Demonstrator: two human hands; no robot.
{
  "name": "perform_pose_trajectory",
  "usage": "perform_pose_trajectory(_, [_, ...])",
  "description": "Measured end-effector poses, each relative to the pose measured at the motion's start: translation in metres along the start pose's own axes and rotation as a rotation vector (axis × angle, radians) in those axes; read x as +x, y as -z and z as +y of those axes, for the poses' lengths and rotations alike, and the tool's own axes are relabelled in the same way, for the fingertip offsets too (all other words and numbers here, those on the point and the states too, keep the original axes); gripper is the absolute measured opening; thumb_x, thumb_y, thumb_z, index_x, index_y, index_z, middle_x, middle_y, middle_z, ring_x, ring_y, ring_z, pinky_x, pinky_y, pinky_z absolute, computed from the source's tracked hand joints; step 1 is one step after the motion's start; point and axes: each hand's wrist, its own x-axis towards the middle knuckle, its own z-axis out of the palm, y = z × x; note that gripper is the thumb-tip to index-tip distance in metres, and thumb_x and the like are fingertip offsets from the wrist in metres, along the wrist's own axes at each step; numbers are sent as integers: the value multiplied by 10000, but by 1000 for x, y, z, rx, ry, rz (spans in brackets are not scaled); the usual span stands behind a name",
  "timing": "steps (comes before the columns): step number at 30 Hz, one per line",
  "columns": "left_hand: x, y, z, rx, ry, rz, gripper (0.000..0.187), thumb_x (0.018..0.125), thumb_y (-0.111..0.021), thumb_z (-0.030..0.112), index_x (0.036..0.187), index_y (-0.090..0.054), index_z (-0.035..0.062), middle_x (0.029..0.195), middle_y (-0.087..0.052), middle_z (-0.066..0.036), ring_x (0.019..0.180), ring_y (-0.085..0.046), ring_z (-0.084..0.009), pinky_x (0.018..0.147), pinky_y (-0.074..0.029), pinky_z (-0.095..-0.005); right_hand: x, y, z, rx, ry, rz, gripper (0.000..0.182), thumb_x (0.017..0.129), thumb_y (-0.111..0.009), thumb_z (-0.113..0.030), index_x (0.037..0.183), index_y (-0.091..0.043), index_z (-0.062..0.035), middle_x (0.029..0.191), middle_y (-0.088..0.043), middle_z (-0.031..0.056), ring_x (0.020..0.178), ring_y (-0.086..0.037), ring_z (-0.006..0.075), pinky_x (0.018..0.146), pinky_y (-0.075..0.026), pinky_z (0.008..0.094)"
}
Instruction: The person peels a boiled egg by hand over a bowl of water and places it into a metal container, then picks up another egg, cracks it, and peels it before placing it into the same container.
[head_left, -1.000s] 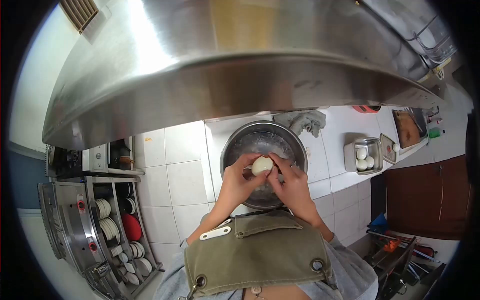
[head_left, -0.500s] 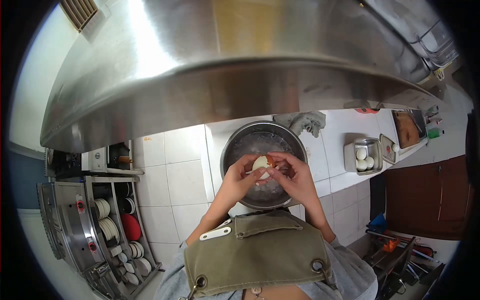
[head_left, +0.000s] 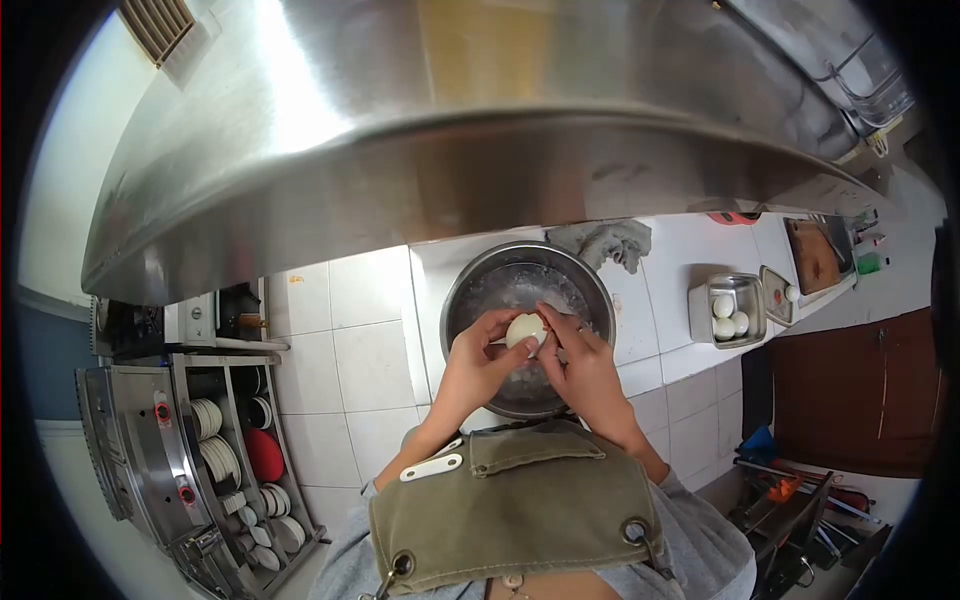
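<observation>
A boiled egg (head_left: pixel 524 332), mostly bare and white, is in the fingers of my left hand (head_left: pixel 478 357). My right hand (head_left: pixel 585 367) is at the egg's right side, its fingers bent and close together around a bit of brown shell. How much shell stays on the far side of the egg is hidden. Below both hands stands a large metal pot (head_left: pixel 459 300) with cloudy, bubbly-looking water in it. To the right, a small steel container (head_left: pixel 707 313) holds several peeled white eggs (head_left: pixel 740 322).
A metal range hood (head_left: pixel 420 180) hangs low across the view. A grey cloth (head_left: pixel 618 243) lies behind the pot. Beside the egg container are a lid (head_left: pixel 776 297) and a cutting board (head_left: pixel 813 256). At left, a rack (head_left: pixel 180 385) holds stacked plates (head_left: pixel 216 457).
Brown shell on the egg's upper right has come away, and more white shows. My right hand has drawn slightly right and turned, its fingers closing together.
</observation>
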Motion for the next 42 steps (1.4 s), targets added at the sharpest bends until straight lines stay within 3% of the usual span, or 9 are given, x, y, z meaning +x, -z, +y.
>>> perform_pose_trajectory(5, [0, 2, -1, -18, 4, -2, 372, 921, -620, 53, 1246, -504, -88, 1104, -654, -172, 933, -662, -170, 776, -563, -273, 2, 5, 2, 10, -45, 28, 354, 846, -572, 15, 1198, -602, -7, 949, -662, 193, 771, -684, 314, 647, -548, 384])
perform_pose_trajectory(10, [-1, 3, 9, -204, 173, -17, 394, 971, -556, 109, 1291, -455, -97, 1113, -639, -175, 953, -671, -206, 780, -564, -288, 7, 9, 15, 498, -264, -43, 269, 915, -592, -44, 1179, -606, 4, 967, -689, 131, 874, -683, 165, 746, -568, 295])
perform_pose_trajectory(14, [0, 4, 4, -260, 218, -70, 396, 985, -516, 142, 1318, -445, -61, 1146, -624, -137, 941, -673, -207, 796, -548, -287, 7, 11, 12, 594, -313, -106, 288, 895, -640, -54, 1174, -607, 11, 978, -692, 102, 883, -663, 128, 795, -557, 270])
perform_pose_trajectory(16, [0, 3, 3, -282, 213, -65, 396, 978, -533, 135, 1313, -450, -60, 1146, -623, -134, 934, -673, -202, 802, -547, -288, 7, 9, 14, 642, -337, -119, 309, 871, -665, -45, 1169, -610, 15, 1005, -690, 99, 892, -666, 137, 795, -559, 274])
perform_pose_trajectory(18, [0, 1, 5, -61, 114, -67, 393, 968, -558, 129, 1302, -462, -53, 1144, -621, -131, 927, -670, -189, 795, -549, -284, 6, 8, 14, 604, -329, -103, 304, 872, -653, -34, 1169, -609, 15, 1009, -690, 103, 900, -669, 143, 794, -560, 274])
perform_pose_trajectory(26, [2, 2, -1, -119, 104, -2, 372, 920, -653, 124, 1221, -551, -70, 1047, -660, -110, 908, -654, -139, 757, -531, -241, 6, 1, 10, 450, -233, -18, 303, 865, -617, -4, 1168, -611, 8, 1018, -692, 142, 892, -697, 195, 750, -576, 294])
perform_pose_trajectory(31, [1, -1, -4, 139, 57, 59, 360, 893, -688, 142, 1177, -604, -64, 987, -686, -91, 850, -641, -98, 724, -505, -230, 1, -2, 4, 136, -82, 29, 337, 829, -618, -6, 1166, -604, 1, 1000, -670, 192, 831, -693, 331, 713, -566, 365])
perform_pose_trajectory(34, [1, -1, -7, 161, 17, 42, 360, 907, -671, 117, 1199, -590, -78, 1047, -672, -95, 894, -627, -94, 781, -521, -235, -1, -5, 4, 69, -50, 66, 350, 821, -620, -5, 1170, -598, 2, 978, -668, 190, 817, -680, 360, 706, -554, 395])
perform_pose_trajectory(42, [1, -2, 0, 186, 41, 10, 399, 888, -687, 90, 1234, -566, -67, 1044, -677, -99, 916, -629, -108, 808, -508, -237, 1, -1, 2, 77, -91, 73, 338, 817, -615, 0, 1156, -606, 7, 926, -669, 190, 789, -688, 335, 683, -558, 371])
